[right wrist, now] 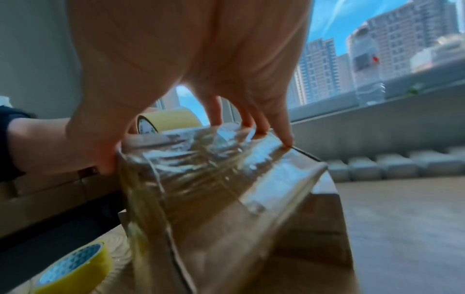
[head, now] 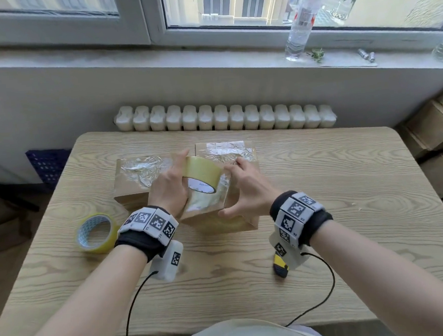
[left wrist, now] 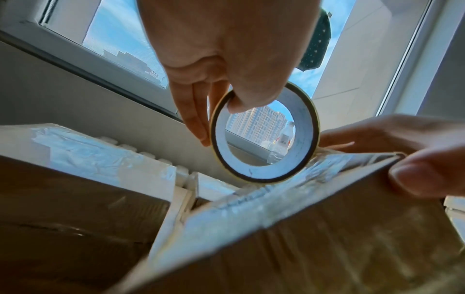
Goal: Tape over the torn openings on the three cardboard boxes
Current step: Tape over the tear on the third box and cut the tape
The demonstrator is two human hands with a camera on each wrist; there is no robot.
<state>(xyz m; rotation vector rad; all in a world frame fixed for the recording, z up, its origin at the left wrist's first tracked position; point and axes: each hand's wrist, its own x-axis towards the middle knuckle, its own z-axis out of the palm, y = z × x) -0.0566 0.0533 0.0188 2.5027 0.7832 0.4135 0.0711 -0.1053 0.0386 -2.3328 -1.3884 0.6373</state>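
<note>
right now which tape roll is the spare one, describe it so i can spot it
Start at the wooden table and go to its left side, beside the left wrist. The spare tape roll lies there alone on the bare wood, bright yellow with a blue-patterned core, unlike the paler roll that the left hand holds above the boxes.

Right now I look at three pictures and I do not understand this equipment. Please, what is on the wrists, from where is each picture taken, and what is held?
No machine: a person works with bare hands. The black bands with checkered squares carry small cameras. The big picture comes from a head camera looking down; the other two look along each hand.

On the wooden table stand three cardboard boxes. The two far boxes already show shiny tape on top. The left hand holds a tape roll on the near box, thumb through its hole. The right hand steadies that box: fingers on its taped top, thumb on its side. A spare yellow roll lies left.
</note>
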